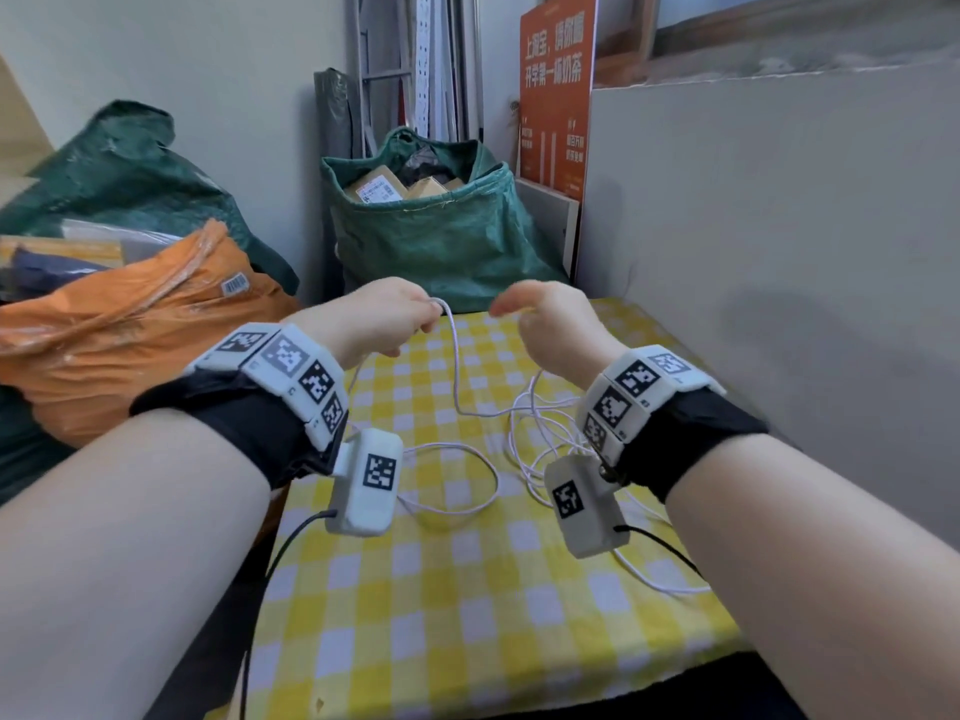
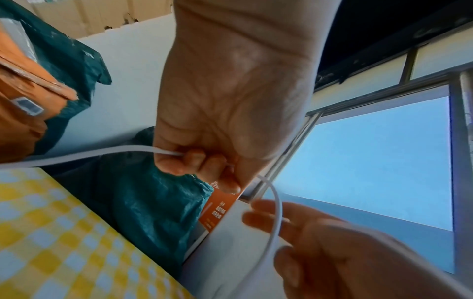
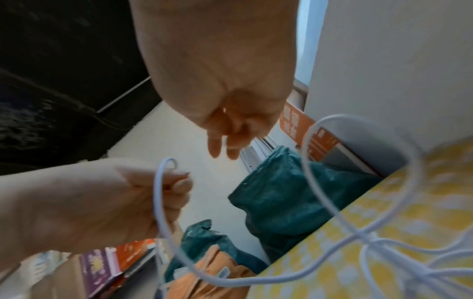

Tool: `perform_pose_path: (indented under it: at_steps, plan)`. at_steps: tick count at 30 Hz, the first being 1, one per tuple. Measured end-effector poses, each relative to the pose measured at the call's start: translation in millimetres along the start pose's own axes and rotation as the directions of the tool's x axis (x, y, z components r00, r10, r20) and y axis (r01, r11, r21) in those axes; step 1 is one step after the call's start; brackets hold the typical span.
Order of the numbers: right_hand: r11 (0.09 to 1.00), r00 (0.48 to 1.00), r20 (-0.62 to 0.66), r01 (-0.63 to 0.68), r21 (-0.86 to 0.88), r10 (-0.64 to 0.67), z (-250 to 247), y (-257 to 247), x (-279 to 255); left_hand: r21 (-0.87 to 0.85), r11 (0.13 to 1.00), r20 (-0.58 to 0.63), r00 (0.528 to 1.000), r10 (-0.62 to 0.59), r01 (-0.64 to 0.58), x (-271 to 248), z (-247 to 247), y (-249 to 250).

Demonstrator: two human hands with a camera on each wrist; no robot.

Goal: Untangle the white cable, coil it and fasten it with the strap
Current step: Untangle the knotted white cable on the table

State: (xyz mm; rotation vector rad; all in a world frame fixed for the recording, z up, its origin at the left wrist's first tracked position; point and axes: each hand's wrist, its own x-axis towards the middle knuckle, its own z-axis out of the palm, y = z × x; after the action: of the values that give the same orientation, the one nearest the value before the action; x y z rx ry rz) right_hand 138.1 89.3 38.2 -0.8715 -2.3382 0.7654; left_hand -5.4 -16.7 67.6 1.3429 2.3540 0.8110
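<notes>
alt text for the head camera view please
A person's left hand pinches a thin white cord above a yellow checked tablecloth; the right hand is open beside it. The rest of the cord lies in loose loops on the cloth, with a green bag and an orange parcel beyond.

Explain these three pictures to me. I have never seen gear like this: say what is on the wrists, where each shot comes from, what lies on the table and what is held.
No machine here: a person works with bare hands. Each wrist wears a band of black-and-white markers and a small white camera box. The wide picture comes from a head-worn camera; the other two look along each hand from its wrist. On the yellow checked cloth lies a loose white cord. The left hand grips a lifted stretch of it; the right hand hovers beside it with loose fingers, holding nothing.
</notes>
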Motion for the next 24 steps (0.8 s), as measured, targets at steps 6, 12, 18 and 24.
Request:
perform_pose_path:
  at_steps: [6, 12, 18, 24]
  plan:
    - [0.923, 0.989, 0.133, 0.01, 0.384, -0.066, 9, -27, -9, -0.124, 0.985, 0.018, 0.992, 0.125, -0.122, -6, -3, 9]
    - [0.902, 0.986, 0.159, -0.03, 0.43, -0.043, 3, -20, -11, -0.184, 0.979, 0.045, 0.995, 0.092, -0.082, -7, -6, -4]
    - [0.808, 0.971, 0.234, -0.098, 0.581, -0.05, 9, -24, -17, -0.34, 0.939, 0.128, 0.987, 0.095, -0.047, -13, 1, -7]
    - [0.913, 0.991, -0.004, -0.122, 0.39, 0.134, 17, -2, -3, -0.357, 0.934, 0.199, 0.976, 0.09, -0.013, -18, -2, -21]
